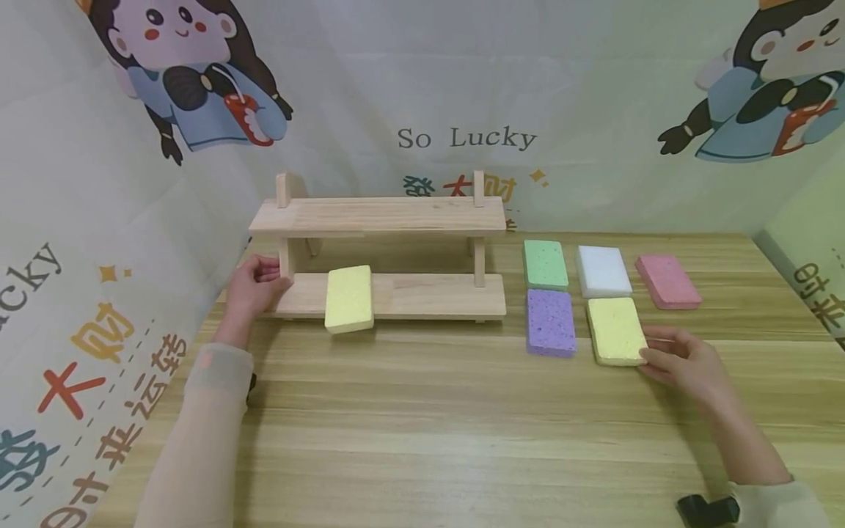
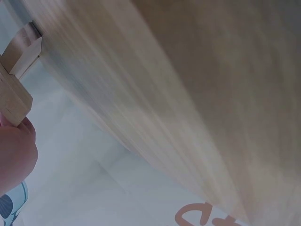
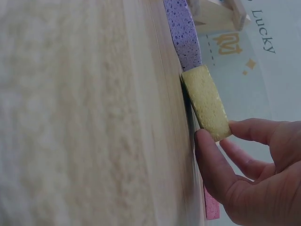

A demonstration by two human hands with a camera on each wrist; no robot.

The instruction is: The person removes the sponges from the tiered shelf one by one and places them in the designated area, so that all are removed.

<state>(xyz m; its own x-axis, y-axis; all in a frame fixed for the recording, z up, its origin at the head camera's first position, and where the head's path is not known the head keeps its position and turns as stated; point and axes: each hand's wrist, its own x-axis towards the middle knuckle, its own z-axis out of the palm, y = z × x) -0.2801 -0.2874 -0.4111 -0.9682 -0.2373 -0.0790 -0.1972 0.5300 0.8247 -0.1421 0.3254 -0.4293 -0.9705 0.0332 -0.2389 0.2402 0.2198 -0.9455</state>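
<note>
My left hand point(image 1: 254, 293) grips the left end of a two-tier wooden shelf point(image 1: 436, 295), its fingers by the side post; the left wrist view shows part of the hand at the wood. A yellow sponge point(image 1: 350, 299) lies on the lower tier, jutting past its front edge. My right hand point(image 1: 689, 367) pinches the right edge of another yellow sponge point(image 1: 616, 331), with thumb and fingers on either side of it in the right wrist view. That sponge is lifted slightly at the gripped end. A purple sponge point(image 1: 551, 323) lies just left of it.
Behind them on the wood-grain table point(image 1: 422, 425) lie a green sponge point(image 1: 545, 264), a white sponge point(image 1: 604, 271) and a pink sponge point(image 1: 668, 281). A printed cloth point(image 1: 356, 88) hangs at the back and left. The shelf's upper tier point(image 1: 376, 215) stands above the lower one.
</note>
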